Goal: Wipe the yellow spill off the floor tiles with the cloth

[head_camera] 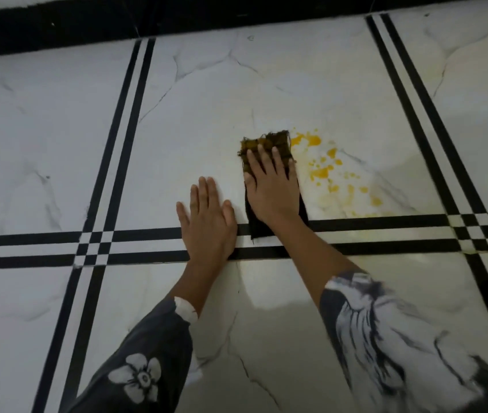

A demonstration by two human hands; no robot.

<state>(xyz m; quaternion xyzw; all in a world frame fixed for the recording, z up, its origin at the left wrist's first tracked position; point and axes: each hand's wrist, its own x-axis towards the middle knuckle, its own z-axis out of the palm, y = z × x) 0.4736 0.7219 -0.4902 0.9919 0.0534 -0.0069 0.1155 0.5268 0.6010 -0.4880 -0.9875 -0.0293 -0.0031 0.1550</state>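
Head view: both hands flat, right hand (271, 186) pressing yellow-stained dark cloth (266, 144) beside spill (323, 171)

Dark cloth (269, 144), yellow-stained, flat beside scattered yellow spill (323, 171).

Middle of the dark cloth (275, 144) hidden beneath the flat right hand (269, 189); only the frayed, yellow-stained far end and the near strip across the black tile lines visible. Unclear whether any yellow spill (323, 168) lies under the cloth. Short stretches of the black lines covered by the left hand (207, 222), pressed flat on the floor tiles (58, 144). Right sleeve (385, 338) smeared by motion blur, pattern unreadable, cut off at the bottom edge. Left sleeve (135, 374) likewise cut off there. Black band (88, 28) at top cropped, nature uncertain.
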